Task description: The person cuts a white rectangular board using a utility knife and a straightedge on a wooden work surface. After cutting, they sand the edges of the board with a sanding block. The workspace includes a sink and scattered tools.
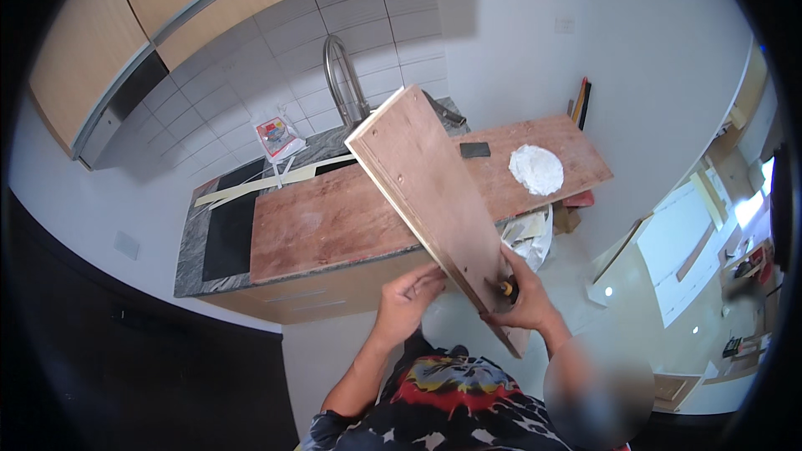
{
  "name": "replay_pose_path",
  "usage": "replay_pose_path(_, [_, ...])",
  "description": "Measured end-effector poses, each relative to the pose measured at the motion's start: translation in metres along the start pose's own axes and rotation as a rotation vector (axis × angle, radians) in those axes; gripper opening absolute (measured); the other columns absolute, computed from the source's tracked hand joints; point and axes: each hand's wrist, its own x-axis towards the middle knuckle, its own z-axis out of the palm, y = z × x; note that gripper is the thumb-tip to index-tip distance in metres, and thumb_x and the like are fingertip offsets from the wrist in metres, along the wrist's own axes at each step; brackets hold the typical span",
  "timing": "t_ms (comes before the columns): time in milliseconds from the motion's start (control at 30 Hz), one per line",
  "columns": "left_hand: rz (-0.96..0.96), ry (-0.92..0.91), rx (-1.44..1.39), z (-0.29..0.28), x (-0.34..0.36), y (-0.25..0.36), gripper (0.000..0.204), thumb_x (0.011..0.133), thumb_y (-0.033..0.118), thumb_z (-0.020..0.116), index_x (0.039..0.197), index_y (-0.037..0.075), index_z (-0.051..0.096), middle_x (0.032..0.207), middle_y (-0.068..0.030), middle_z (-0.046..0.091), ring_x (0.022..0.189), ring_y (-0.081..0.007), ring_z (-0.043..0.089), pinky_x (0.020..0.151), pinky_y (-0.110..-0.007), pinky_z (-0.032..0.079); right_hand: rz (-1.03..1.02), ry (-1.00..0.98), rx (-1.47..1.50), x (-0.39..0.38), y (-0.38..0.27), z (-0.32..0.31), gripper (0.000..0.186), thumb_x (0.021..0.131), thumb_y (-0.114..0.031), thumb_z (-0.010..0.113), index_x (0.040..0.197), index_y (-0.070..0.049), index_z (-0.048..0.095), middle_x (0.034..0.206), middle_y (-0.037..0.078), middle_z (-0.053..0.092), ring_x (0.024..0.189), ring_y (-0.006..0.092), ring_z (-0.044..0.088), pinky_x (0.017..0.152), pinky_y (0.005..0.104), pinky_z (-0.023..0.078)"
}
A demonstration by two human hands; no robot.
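Note:
A long, narrow plywood board with screw heads in its face stands tilted in front of me. My right hand grips its lower part, together with a small yellow-and-black handled tool. My left hand is at the board's left edge, fingers curled in a pinch; what they hold is too small to make out. Behind, a wide reddish plywood panel lies across the counter, carrying a small dark block and a white round patch of material.
The counter has a sink tap, a plastic packet and pale strips; wooden cabinets hang above. A white bucket with scraps is under the panel's right end. Further right, another room holds boards and clutter.

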Motion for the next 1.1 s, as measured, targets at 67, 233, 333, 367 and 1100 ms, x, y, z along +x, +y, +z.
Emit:
replay_pose_path(67, [0.057,-0.065,-0.126,0.004,-0.005,0.0,0.046,0.099,-0.009,0.063,0.144,-0.006,0.055,0.131,-0.0153,0.068,0.121,-0.0205,0.065,0.101,-0.034,0.055,0.008,-0.001,-0.044,0.0,0.001,0.007,0.129,0.058,-0.038,0.099,0.16,-0.003,0.029,0.152,0.026,0.047,0.142,0.0411,0.048,0.117,0.0461,0.042])
replay_pose_path(233, [-0.142,0.021,0.287,0.008,-0.002,0.013,0.025,0.099,0.006,0.071,0.122,-0.004,0.066,0.116,-0.0084,0.072,0.107,-0.0156,0.067,0.09,-0.031,0.055,-0.076,0.109,-0.169,-0.009,0.026,0.022,0.13,0.055,-0.037,0.099,0.158,0.0,0.03,0.155,0.027,0.041,0.143,0.0443,0.045,0.117,0.0472,0.042])
replay_pose_path(333, [-0.287,0.054,0.414,0.008,-0.007,0.009,0.025,0.099,0.015,0.075,0.118,-0.002,0.07,0.111,-0.0075,0.074,0.103,-0.0138,0.067,0.089,-0.03,0.054,-0.115,0.208,-0.174,-0.014,0.045,0.036,0.131,0.054,-0.037,0.1,0.158,0.0,0.029,0.155,0.027,0.041,0.143,0.0447,0.045,0.116,0.0478,0.042])
replay_pose_path(367, [-0.259,0.056,0.332,0.006,-0.013,0.005,0.025,0.099,0.015,0.075,0.117,-0.002,0.071,0.11,-0.0075,0.074,0.103,-0.0134,0.067,0.089,-0.03,0.053,-0.109,0.211,-0.163,-0.015,0.046,0.041,0.132,0.054,-0.037,0.101,0.158,0.0,0.029,0.155,0.027,0.041,0.143,0.0447,0.046,0.116,0.0482,0.042])
replay_pose_path(1100, [0.162,0.277,-0.076,0.001,-0.016,-0.022,0.04,0.099,0.02,0.075,0.128,-0.006,0.064,0.115,-0.0122,0.071,0.107,-0.0176,0.065,0.096,-0.032,0.052,-0.1,0.37,-0.131,0.005,0.01,0.1,0.128,0.055,-0.03,0.102,0.157,0.0,0.03,0.149,0.026,0.044,0.137,0.0444,0.048,0.112,0.0488,0.044])
